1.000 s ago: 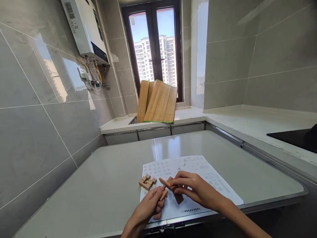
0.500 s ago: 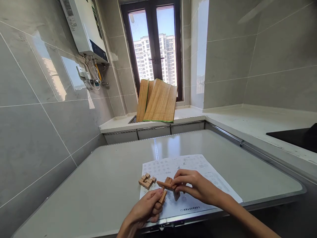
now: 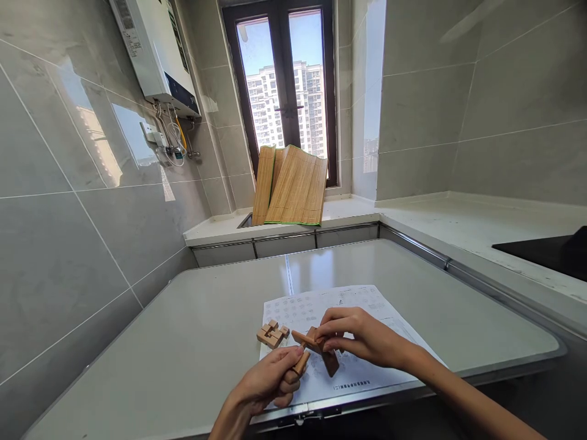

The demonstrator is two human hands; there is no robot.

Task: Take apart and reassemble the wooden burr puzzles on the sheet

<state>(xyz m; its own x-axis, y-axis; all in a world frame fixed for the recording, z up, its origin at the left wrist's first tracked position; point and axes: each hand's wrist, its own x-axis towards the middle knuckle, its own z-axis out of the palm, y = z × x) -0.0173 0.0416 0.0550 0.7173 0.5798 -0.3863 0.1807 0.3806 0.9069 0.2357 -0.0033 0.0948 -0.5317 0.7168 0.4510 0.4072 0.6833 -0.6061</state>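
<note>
Over the printed sheet (image 3: 358, 386), my left hand (image 3: 271, 377) is closed around a short wooden puzzle piece (image 3: 301, 363) that sticks out past the thumb. My right hand (image 3: 346, 335) pinches a flat wooden piece (image 3: 331, 362) whose lower end tilts down toward the paper. Another slim wooden piece (image 3: 303, 338) lies crosswise between the two hands, touching both groups of fingers; how the pieces join is partly hidden by my fingers. Left of them, a small cluster of notched wooden blocks (image 3: 271, 335) rests on the sheet's left edge.
The sheet lies on a pale folding table (image 3: 192, 342) with a metal latch (image 3: 300, 419) at its front edge. Behind stand a white counter (image 3: 353, 209) and a folded bamboo mat (image 3: 296, 189) before the window. A water heater (image 3: 156, 55) hangs on the left wall.
The flat piece at my right hand has swung so that more of its lower end shows. Both hands have shifted slightly; the block cluster stays where it was.
</note>
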